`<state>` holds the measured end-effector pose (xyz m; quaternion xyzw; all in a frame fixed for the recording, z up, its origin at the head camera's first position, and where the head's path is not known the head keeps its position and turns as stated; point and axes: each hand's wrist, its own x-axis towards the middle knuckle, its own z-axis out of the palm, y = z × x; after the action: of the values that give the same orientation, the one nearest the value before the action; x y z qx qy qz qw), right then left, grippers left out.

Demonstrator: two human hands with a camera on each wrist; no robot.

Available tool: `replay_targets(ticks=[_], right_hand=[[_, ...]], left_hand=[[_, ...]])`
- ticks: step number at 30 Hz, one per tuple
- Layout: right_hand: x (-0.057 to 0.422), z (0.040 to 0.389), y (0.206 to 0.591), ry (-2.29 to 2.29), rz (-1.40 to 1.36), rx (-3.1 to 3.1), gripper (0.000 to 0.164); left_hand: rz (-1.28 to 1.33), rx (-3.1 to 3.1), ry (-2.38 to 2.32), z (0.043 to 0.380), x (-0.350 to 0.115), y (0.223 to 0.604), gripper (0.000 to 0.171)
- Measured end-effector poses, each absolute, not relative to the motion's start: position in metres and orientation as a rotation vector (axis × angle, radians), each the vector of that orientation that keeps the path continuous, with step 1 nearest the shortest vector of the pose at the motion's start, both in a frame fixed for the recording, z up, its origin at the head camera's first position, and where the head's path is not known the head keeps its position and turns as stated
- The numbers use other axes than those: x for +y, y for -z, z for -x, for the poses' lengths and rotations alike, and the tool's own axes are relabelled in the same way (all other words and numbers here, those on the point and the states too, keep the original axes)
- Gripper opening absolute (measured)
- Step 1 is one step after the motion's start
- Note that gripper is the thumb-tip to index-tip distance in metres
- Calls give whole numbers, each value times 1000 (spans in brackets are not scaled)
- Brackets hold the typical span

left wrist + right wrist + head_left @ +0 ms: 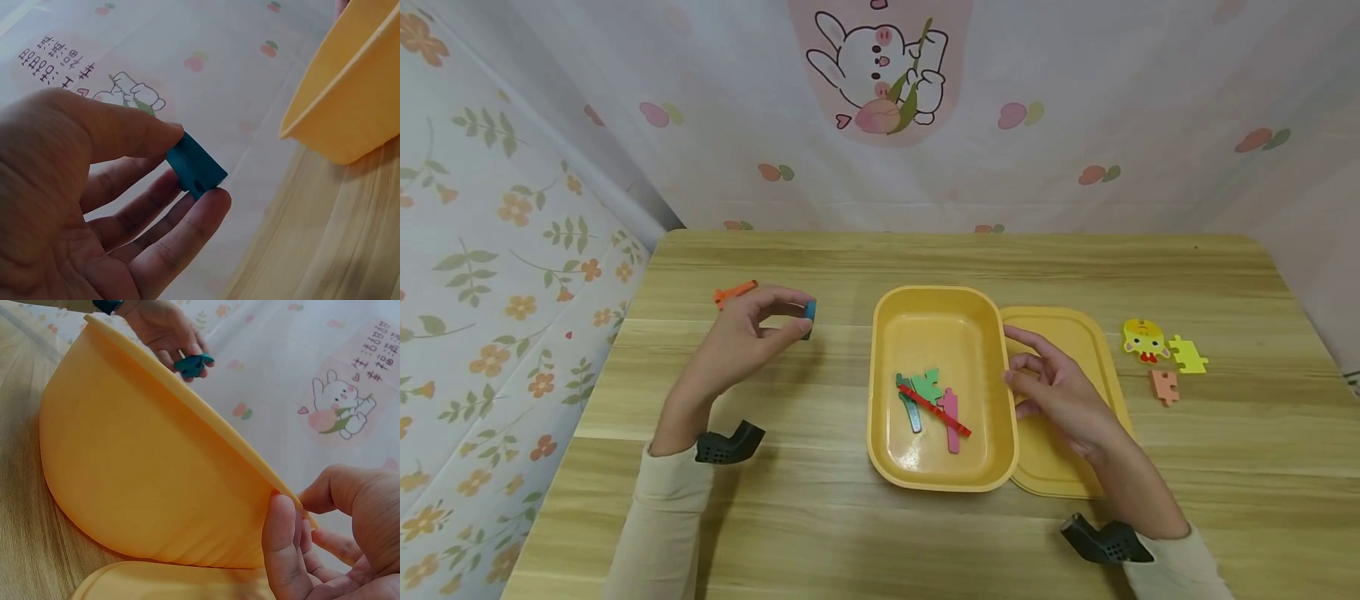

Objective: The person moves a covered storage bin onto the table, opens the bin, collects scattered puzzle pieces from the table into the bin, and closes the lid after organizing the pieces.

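My left hand (737, 337) pinches a teal puzzle piece (195, 164) between thumb and fingers, over the table left of a yellow plastic container (951, 342). In the right wrist view, notches show in the piece's edge. My right hand (1063, 392) holds the container's right rim, thumb and fingers on either side of it. Inside the container lie a light green piece (927, 385), a dark green piece (913, 415), a pink piece (952, 425) and a red strip (917, 397) crossing over others.
The yellow lid (1093, 350) lies flat right of the container, partly beneath my right hand. Further right are a yellow animal-face piece (1144, 339), a lime piece (1187, 355) and a salmon piece (1165, 387). An orange piece (736, 293) lies behind my left hand. Printed curtains border the table.
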<state>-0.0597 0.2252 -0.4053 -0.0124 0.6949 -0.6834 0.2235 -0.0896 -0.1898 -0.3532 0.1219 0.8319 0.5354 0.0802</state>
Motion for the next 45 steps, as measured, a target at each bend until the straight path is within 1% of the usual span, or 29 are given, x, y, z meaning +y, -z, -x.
replay_targets(ticks=[12, 19, 25, 31, 34, 42, 45], right_hand=[[224, 58, 404, 1889, 42, 1910, 62], [226, 59, 404, 1878, 35, 1918, 66], [225, 58, 402, 1880, 34, 1915, 66], [225, 57, 402, 1881, 31, 1914, 66], [225, 58, 402, 1875, 26, 1916, 67], [225, 59, 402, 1871, 26, 1922, 66], [224, 59, 402, 1873, 25, 1922, 65]], left_hand=[[-386, 2395, -1732, 87, -178, 353, 31], [-354, 2176, -1884, 85, -166, 351, 32], [-341, 2087, -1909, 83, -153, 350, 33], [-325, 2018, -1966, 83, -142, 357, 39], [-319, 1995, -1989, 83, -137, 361, 40], [-345, 2005, -1931, 81, -125, 364, 42], [-361, 2017, -1888, 80, -122, 364, 38]])
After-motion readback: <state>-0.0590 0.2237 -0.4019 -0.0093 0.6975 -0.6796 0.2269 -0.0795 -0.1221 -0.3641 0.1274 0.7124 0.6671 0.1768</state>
